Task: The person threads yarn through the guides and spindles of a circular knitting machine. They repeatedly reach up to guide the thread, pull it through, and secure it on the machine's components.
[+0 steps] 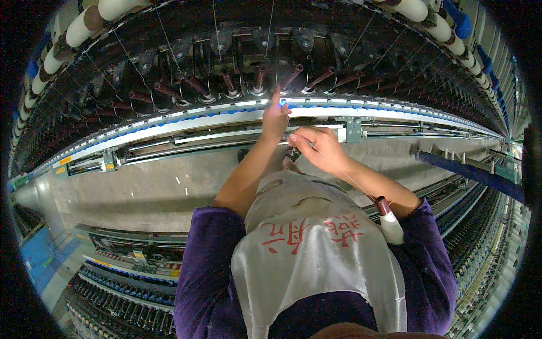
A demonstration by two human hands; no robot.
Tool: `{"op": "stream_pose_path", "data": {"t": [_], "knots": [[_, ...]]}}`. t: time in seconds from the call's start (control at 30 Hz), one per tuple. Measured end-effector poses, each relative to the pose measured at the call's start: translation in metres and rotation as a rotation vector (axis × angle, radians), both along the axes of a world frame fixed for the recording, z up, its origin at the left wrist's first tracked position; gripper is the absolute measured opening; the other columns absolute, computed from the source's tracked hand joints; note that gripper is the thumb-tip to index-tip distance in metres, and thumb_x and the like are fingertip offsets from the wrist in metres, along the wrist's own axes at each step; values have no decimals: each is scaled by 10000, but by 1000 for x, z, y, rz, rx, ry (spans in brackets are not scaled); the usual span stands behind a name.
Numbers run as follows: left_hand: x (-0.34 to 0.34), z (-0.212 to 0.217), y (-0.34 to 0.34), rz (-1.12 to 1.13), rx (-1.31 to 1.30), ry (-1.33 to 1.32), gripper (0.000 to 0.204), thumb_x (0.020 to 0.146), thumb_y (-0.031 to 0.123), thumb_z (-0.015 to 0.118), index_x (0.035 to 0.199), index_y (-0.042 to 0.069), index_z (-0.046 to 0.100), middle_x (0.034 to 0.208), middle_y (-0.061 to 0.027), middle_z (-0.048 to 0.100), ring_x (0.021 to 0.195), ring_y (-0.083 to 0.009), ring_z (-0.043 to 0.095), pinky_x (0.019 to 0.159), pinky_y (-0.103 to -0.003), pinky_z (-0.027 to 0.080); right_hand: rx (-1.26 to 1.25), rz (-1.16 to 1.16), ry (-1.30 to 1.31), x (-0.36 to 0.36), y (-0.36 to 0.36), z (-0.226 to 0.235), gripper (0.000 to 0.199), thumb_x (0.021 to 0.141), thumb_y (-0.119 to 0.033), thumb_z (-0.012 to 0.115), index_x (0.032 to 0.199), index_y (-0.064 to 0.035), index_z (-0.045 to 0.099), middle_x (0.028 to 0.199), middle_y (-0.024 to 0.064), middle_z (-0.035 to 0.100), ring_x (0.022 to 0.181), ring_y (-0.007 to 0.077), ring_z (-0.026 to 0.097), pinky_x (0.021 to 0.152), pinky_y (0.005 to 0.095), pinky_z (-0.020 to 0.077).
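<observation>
**Mia:** What are the two hands doing?

**Ben:** The left hand (275, 117) is up in the middle of the picture. One finger sticks out and touches the long white rail (186, 121) of the big machine, right by a small blue light (283, 103). The other fingers are curled in.

**Mia:** And the other one?

**Ben:** The right hand (316, 146) is just beside it, a bit lower and to the right. Its fingers are pressed together, pinching a thin white thread (353, 179).

**Mia:** Where does the thread go?

**Ben:** It runs down to the right, along the arm, to a bobbin (388, 219) with white yarn and a dark red tip. The bobbin is tucked at the elbow, right of the middle of the picture.

**Mia:** Is there something small under the right hand?

**Ben:** Yes, a little dark thing (292, 153) sits just below the fingers. I cannot tell what it is.

**Mia:** What is above the hands?

**Ben:** A row of dark red spindles (259, 76) stands along the top of the rail. They lean a bit. Fat white yarn rolls (79, 28) sit at the upper left and upper right.

**Mia:** What is the person wearing?

**Ben:** A shiny grey apron (316, 254) with red marks on it, over purple sleeves (200, 265). It fills the bottom middle.

**Mia:** And lower down?

**Ben:** A grey floor (141, 186) is on the left, under the rail. A blue pipe (468, 169) sticks out on the right.
</observation>
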State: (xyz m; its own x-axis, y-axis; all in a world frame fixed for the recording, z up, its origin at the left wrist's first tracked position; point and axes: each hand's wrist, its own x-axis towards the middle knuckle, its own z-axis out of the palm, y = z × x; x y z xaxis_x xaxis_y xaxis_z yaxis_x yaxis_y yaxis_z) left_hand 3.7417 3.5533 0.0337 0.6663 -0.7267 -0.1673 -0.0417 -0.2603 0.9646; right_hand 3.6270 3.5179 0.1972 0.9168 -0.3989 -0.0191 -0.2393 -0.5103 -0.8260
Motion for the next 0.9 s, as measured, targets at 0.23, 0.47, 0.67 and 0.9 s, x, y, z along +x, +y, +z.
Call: {"op": "stream_pose_path", "data": {"t": [0.23,0.47,0.67,0.9], "knots": [[3,-22,-4,-13,-69,194,650,823,49,504,1410,178,254,707,-47,591,680,-133,565,652,-272,464,-19,-20,-4,15,-9,-18,157,850,-180,554,823,-41,622,675,185,582,587,357,578,547,390,468],[1,-10,2,4,-41,-240,583,838,133,490,1386,159,291,824,-153,598,669,-269,593,598,-335,461,-95,-2,47,26,-16,-35,190,883,-145,512,831,7,614,726,117,644,611,214,621,574,301,478],[5,-4,2,-25,-51,-231,658,811,239,511,1403,141,240,782,-232,605,646,-388,589,577,-416,446,-103,12,46,32,-23,-41,192,874,-158,518,827,1,616,716,133,637,596,234,617,559,305,471],[5,-26,1,-20,-259,-237,680,805,275,548,1396,100,259,841,-192,608,692,-320,597,616,-376,459,-137,-19,35,37,-28,-54,220,882,-190,510,827,0,608,728,152,633,627,283,623,564,322,475]]}}
